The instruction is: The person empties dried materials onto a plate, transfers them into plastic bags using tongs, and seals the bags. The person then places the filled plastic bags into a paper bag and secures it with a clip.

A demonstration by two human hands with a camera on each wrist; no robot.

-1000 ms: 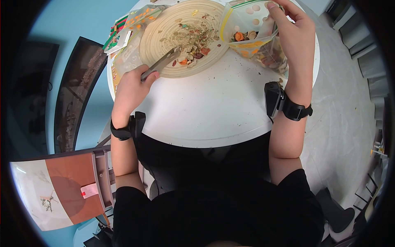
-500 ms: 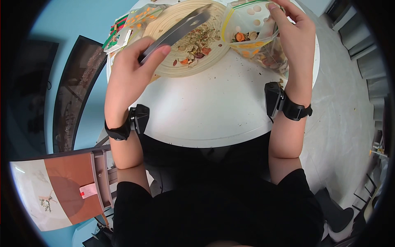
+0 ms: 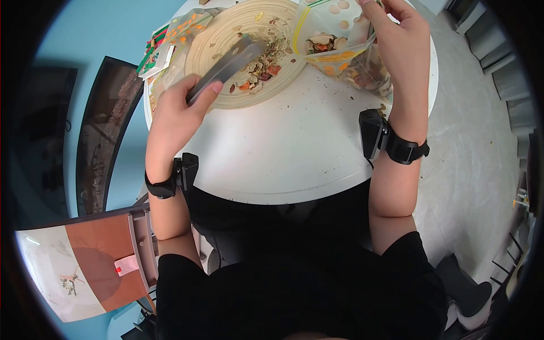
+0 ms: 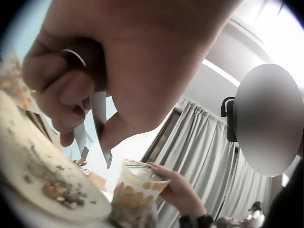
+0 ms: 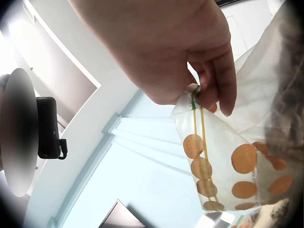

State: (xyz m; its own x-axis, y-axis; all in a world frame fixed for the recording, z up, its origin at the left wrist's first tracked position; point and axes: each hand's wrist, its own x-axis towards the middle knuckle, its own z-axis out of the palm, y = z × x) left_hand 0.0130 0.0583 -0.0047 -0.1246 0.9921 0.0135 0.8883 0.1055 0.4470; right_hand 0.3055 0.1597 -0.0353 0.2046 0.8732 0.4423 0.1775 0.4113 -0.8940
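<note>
My left hand (image 3: pixel 177 116) grips metal tongs (image 3: pixel 226 65), which slant over a round pale wooden plate (image 3: pixel 198 68). In the left wrist view, the two serrated arms of the tongs (image 4: pixel 99 114) stand apart, with nothing visible between their tips. On the plate lies a loose heap of dried petals and plant bits (image 3: pixel 263 71), some orange and dark red. To the right, my right hand (image 3: pixel 405 51) pinches the top edge of a clear zip bag (image 5: pixel 223 156) with orange dots, holding it upright with its mouth open. Dried pieces (image 3: pixel 326 42) fill its lower part.
A second orange-dotted bag (image 3: pixel 190 25) lies at the plate's left, beside a small green, red and white packet (image 3: pixel 158 54). Crumbs are scattered over the white round table (image 3: pixel 277 147), whose front edge runs close to the person's body.
The tongs rose off the plate and swung up towards the bag, then came back down over the plate. Paler pieces now show inside the bag's mouth. My right hand kept its hold.
</note>
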